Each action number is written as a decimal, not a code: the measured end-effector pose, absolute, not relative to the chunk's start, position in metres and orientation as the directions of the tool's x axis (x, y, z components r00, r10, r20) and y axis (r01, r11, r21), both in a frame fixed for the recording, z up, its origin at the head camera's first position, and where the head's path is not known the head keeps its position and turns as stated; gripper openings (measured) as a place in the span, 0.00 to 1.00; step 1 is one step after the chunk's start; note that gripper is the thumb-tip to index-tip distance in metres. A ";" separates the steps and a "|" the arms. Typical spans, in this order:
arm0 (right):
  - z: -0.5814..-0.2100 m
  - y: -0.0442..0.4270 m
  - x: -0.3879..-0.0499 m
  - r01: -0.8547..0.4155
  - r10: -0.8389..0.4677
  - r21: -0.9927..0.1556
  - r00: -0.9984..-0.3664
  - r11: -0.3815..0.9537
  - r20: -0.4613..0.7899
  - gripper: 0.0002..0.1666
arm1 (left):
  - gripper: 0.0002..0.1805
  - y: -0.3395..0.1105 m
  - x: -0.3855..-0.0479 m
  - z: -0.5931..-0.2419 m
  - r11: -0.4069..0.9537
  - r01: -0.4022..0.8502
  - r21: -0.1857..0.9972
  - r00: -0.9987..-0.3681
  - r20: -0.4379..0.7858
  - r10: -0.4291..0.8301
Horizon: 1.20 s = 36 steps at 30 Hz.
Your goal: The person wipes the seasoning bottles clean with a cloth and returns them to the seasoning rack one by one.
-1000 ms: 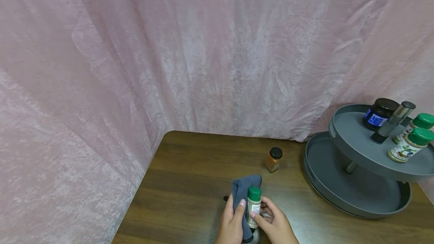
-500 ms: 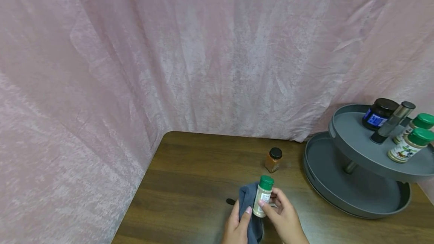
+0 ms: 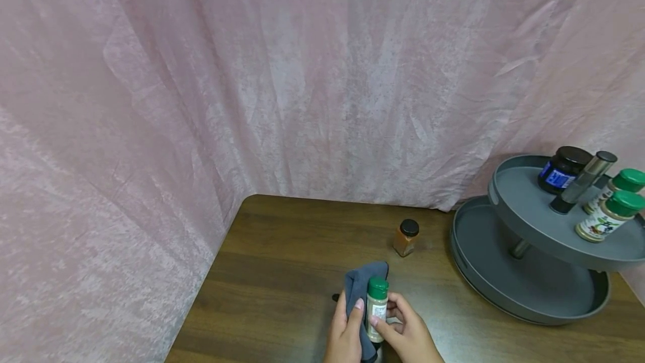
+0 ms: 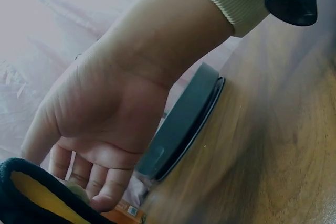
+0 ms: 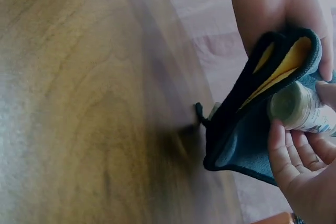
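Note:
My left hand point(image 3: 342, 332) holds a folded grey-blue cloth point(image 3: 359, 284), whose yellow inner side shows in the right wrist view. Against the cloth stands a spice jar point(image 3: 377, 308) with a green lid, white label and pale contents. My right hand point(image 3: 412, 332) pinches this jar between thumb and fingers from its right side. Seen from the right wrist, the jar's bottom point(image 5: 286, 104) faces the camera and the cloth point(image 5: 244, 145) lies beside it. In the left wrist view the cloth point(image 4: 42, 192) covers most of the jar.
A small orange-brown jar point(image 3: 405, 238) with a black lid stands behind the hands. At right, a two-tier grey turntable point(image 3: 534, 301) carries a dark jar point(image 3: 559, 175), a clear-and-black grinder point(image 3: 584, 181) and two green-lidded jars. A small black object point(image 3: 336, 297) peeks out beside the left hand.
Half a second ago the green-lidded jar was higher, farther right and tilted. Both hands, cloth and jar have since come left and nearer the body, close to where they were a second ago.

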State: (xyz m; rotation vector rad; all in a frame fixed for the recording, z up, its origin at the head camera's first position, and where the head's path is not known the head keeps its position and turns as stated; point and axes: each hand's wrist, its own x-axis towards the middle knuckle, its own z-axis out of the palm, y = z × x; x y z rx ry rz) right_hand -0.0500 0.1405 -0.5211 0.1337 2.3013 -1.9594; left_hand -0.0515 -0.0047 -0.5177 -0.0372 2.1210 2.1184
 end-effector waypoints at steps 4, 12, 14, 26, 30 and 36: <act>-0.525 0.141 -0.051 0.151 -0.024 -0.975 -0.987 0.161 -0.157 0.30 | 0.32 -0.005 -0.054 -0.519 -0.001 -0.121 0.993 -0.984 -0.120 0.131; -0.522 0.145 -0.055 0.201 0.028 -0.974 -0.979 0.102 -0.199 0.31 | 0.28 -0.003 -0.051 -0.525 0.059 -0.067 0.996 -0.983 -0.076 0.169; -0.519 0.147 -0.057 0.201 0.079 -0.976 -0.978 0.086 -0.195 0.30 | 0.29 -0.002 -0.050 -0.526 0.045 -0.075 0.996 -0.977 -0.083 0.198; -0.518 0.149 -0.059 0.234 0.040 -0.949 -0.972 0.211 -0.231 0.30 | 0.32 0.001 -0.047 -0.526 0.046 -0.091 0.995 -0.991 -0.095 0.096; -0.528 0.146 -0.056 0.202 -0.090 -0.951 -0.970 0.233 -0.228 0.33 | 0.34 -0.003 -0.051 -0.523 0.079 -0.089 0.993 -0.994 -0.093 0.059; -0.533 0.142 -0.051 0.065 -0.209 -0.960 -0.970 0.273 -0.126 0.33 | 0.37 -0.008 -0.057 -0.521 0.055 -0.098 0.994 -0.992 -0.101 0.070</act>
